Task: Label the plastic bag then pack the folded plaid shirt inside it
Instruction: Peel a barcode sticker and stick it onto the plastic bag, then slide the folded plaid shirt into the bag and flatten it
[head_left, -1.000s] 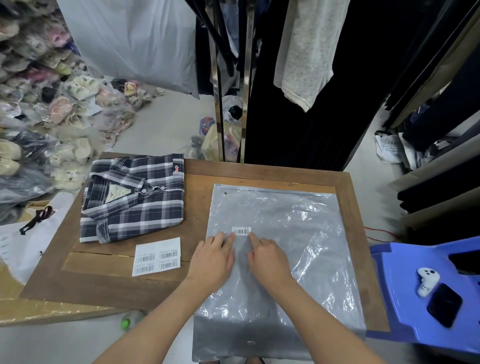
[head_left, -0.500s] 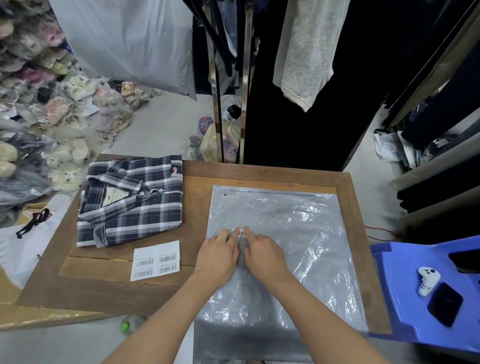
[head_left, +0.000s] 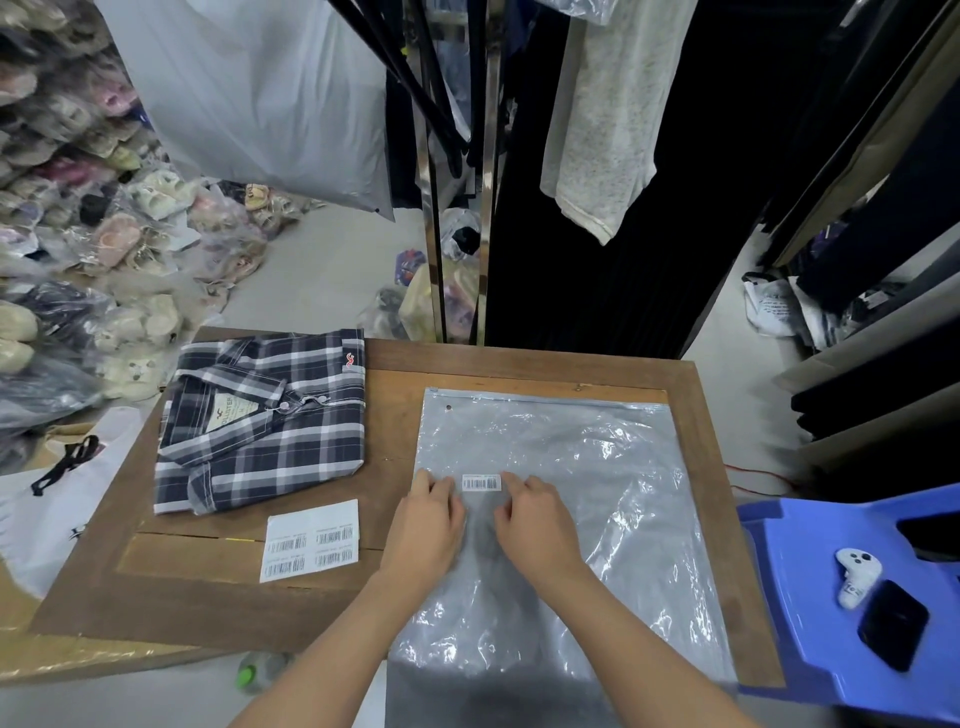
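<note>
One step looks done: a label (head_left: 481, 482) sits on the bag (head_left: 561, 519) along the table's (head_left: 519, 358) right edge. Left hand (head_left: 423, 525) and right hand (head_left: 537, 525) rest flat beside it, fingers loosely spread, gripping nothing. Shirt (head_left: 265, 415) waits unpacked at the far left corner.

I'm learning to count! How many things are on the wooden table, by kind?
Folded navy-and-white plaid shirt: 1
Clear plastic zip bag: 1
White barcode sticker on the bag: 1
White sheet of barcode labels: 1
Total: 4
</note>
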